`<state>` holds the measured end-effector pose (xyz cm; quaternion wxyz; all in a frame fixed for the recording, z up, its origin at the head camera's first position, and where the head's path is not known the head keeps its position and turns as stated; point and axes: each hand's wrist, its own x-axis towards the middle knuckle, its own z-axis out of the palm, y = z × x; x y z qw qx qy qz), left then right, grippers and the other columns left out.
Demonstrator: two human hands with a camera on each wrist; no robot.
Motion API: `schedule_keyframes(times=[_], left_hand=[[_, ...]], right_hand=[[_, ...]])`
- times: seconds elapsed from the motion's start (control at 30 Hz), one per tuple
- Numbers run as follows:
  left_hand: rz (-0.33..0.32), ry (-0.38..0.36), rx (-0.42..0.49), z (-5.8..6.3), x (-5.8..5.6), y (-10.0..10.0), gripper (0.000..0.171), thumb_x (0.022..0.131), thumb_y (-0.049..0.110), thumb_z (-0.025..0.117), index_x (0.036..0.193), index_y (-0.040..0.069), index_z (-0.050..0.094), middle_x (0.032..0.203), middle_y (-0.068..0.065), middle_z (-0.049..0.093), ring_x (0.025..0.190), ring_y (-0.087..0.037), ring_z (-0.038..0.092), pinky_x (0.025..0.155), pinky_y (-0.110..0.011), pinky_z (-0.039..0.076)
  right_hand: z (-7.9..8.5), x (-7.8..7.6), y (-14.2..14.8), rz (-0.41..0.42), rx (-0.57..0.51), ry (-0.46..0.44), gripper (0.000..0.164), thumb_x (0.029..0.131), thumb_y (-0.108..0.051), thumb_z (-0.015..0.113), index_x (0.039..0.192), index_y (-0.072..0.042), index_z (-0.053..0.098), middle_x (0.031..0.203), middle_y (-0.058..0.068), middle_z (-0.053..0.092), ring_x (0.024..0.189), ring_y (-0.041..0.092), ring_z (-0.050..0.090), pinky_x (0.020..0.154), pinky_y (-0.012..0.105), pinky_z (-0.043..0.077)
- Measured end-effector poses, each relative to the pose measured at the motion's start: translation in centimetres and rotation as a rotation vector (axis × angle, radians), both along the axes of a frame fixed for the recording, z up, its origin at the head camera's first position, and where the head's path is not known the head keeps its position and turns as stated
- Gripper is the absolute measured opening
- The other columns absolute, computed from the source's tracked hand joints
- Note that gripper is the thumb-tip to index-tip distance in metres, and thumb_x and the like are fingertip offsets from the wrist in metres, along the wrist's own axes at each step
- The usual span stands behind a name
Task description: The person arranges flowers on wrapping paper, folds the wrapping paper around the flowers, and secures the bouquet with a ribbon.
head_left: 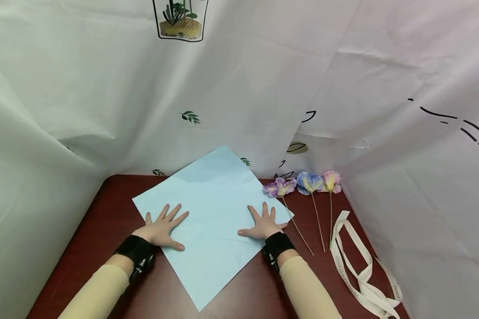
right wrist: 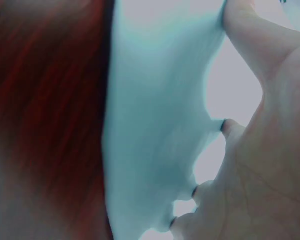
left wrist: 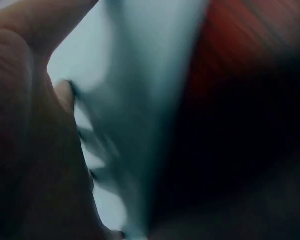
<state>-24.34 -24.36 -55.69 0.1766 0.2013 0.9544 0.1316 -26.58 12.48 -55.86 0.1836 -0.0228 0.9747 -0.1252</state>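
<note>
A light blue square sheet of paper lies on the table with one corner toward the person; its far corner reaches up against the curtain. My left hand rests on the sheet's left part, fingers spread. On the right part lies my right hand, its fingers also fanned out. Both wrist views show fingertips touching the blue paper with the palms raised off it. Just beyond the right hand, a purple artificial flower overlaps the sheet's right corner.
A blue flower and a pink flower lie on thin stems to the right. A loose white printed ribbon curls along the right edge of the dark red table. White patterned cloth hangs behind and on both sides.
</note>
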Motion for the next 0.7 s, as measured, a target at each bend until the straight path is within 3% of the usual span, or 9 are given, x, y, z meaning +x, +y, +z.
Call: schedule_keyframes(times=[0.17,0.33,0.53,0.7], left_hand=[[0.033,0.041,0.1,-1.8,0.4,-2.5,0.118,0.07,0.077,0.075,0.163,0.024,0.025,0.17,-0.014,0.004,0.151,-0.049,-0.006,0.098,-0.086,-0.009],[0.043,0.068,0.149,-3.9,0.6,-3.4,0.121,0.066,0.086,0.068,0.163,0.033,0.019,0.171,-0.008,-0.002,0.152,-0.045,-0.013,0.098,-0.082,-0.019],[0.076,0.065,0.207,-4.3,0.4,-3.0,0.1,0.081,0.082,0.057,0.162,0.034,0.022,0.171,-0.005,0.0,0.153,-0.043,-0.014,0.096,-0.08,-0.024],[0.103,0.09,0.146,-5.1,0.0,-2.9,0.105,0.077,0.088,0.054,0.162,0.035,0.023,0.171,-0.004,0.001,0.153,-0.042,-0.012,0.098,-0.078,-0.026]], right_hand=[[0.2,0.3,0.2,0.003,-0.023,0.006,0.102,0.077,-0.078,0.068,0.161,-0.037,0.026,0.169,0.018,0.002,0.152,0.049,-0.003,0.09,0.093,0.009],[0.0,0.4,0.3,0.008,-0.022,-0.009,0.102,0.077,-0.079,0.066,0.161,-0.04,0.023,0.17,0.016,-0.001,0.152,0.048,-0.006,0.092,0.092,0.006],[0.1,0.5,0.6,-0.001,-0.013,-0.027,0.102,0.076,-0.08,0.066,0.16,-0.043,0.022,0.17,0.014,-0.003,0.153,0.047,-0.008,0.092,0.092,0.004],[0.4,0.5,0.5,-0.008,-0.031,-0.02,0.103,0.075,-0.078,0.069,0.161,-0.04,0.025,0.17,0.016,-0.002,0.152,0.048,-0.006,0.091,0.092,0.004]])
